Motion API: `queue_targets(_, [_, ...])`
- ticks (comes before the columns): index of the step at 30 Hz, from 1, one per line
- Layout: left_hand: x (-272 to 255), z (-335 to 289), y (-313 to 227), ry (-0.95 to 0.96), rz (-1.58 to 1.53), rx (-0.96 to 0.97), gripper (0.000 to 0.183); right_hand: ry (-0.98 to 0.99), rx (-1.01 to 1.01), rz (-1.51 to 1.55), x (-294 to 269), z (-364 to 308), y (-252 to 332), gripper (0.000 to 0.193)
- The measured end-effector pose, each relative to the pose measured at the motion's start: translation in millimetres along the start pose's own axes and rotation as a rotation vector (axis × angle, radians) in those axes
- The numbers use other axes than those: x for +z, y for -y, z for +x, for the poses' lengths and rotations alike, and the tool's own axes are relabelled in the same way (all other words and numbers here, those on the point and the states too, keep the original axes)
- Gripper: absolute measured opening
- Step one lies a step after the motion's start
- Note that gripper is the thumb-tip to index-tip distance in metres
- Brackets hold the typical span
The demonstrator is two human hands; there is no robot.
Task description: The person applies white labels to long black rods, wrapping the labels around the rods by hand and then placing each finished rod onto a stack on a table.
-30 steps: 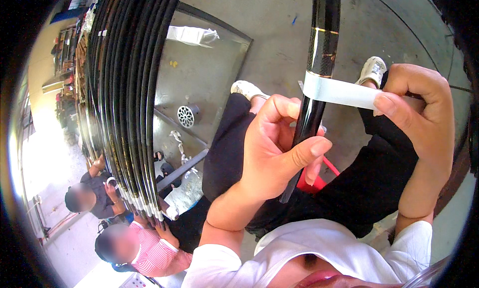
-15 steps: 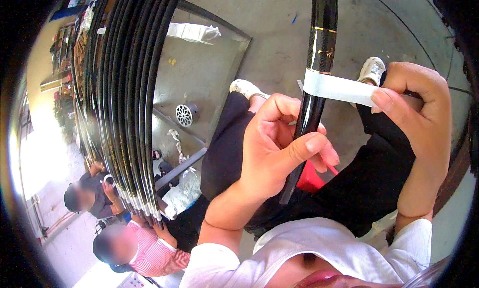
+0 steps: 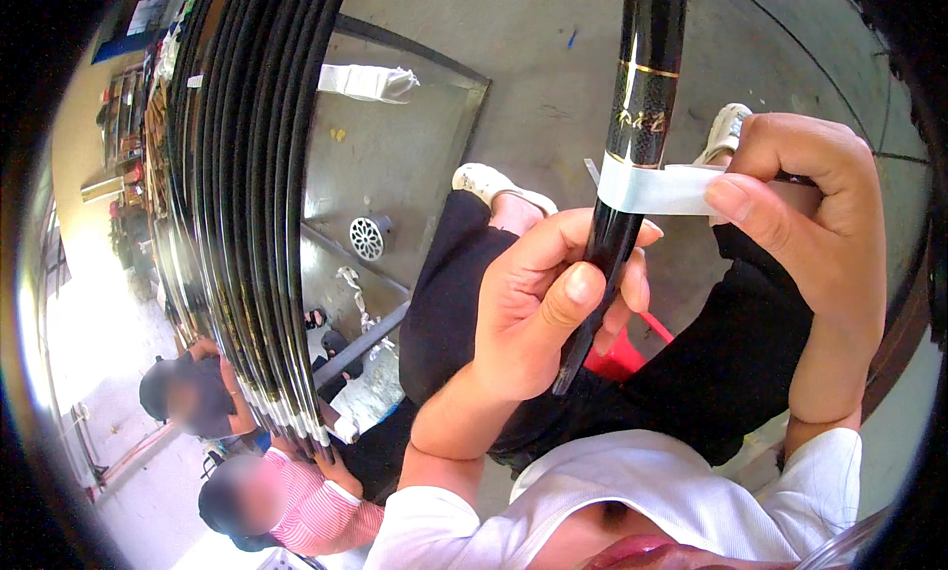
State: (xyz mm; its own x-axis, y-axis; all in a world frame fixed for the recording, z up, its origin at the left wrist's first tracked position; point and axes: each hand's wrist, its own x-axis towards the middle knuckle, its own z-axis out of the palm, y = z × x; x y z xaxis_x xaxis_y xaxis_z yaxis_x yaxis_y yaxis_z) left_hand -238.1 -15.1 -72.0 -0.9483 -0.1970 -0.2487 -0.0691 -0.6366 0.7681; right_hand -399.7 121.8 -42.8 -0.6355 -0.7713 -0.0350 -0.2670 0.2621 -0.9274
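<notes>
A glossy black rod [image 3: 640,116] with thin gold bands runs up from my lap to the top of the view. My left hand [image 3: 548,303] grips its lower part, thumb pressed against it. A band of white tape [image 3: 657,187] wraps the rod just above that grip. My right hand [image 3: 810,214] pinches the free end of the tape, pulled out to the right of the rod. My black trousers and white shoes show below the rod.
A bundle of several long black rods [image 3: 247,204] stands at the left, their lower ends taped white. Two other people [image 3: 247,491] sit by its base. Behind lie a concrete floor with a round drain [image 3: 366,238], a white rag, and a red stool under me.
The tape sits closer around the rod and its free end is shorter. My left thumb has shifted a little on the rod. The rod itself stays in place.
</notes>
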Motion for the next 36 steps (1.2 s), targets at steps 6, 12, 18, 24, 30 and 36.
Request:
queue_targets(6, [2.4,3.1,10.2,-0.054,0.01,0.123,0.042,0.033,-0.025,-0.006,0.4,-0.4,0.2,0.032])
queue_targets(12, [4.8,-0.5,7.8,-0.13,-0.037,0.061,0.039,0.038,-0.044,0.018,2.3,0.5,-1.6,0.031])
queue_targets(18, [2.7,0.6,8.6,0.002,-0.038,0.084,0.031,0.032,-0.072,0.045,4.3,1.0,-3.1,0.031])
queue_targets(24, [2.4,-1.6,6.3,0.0,0.002,0.055,0.034,0.065,0.047,0.094,6.4,1.5,1.0,0.031])
queue_targets(30, [7.6,-0.9,2.5,0.135,0.031,-0.057,0.051,0.104,0.127,0.325,18.0,4.0,-3.2,0.025])
queue_targets(36, [14.9,4.5,2.6,0.043,0.158,0.045,0.03,0.076,0.001,0.424,23.2,5.0,-18.3,0.032])
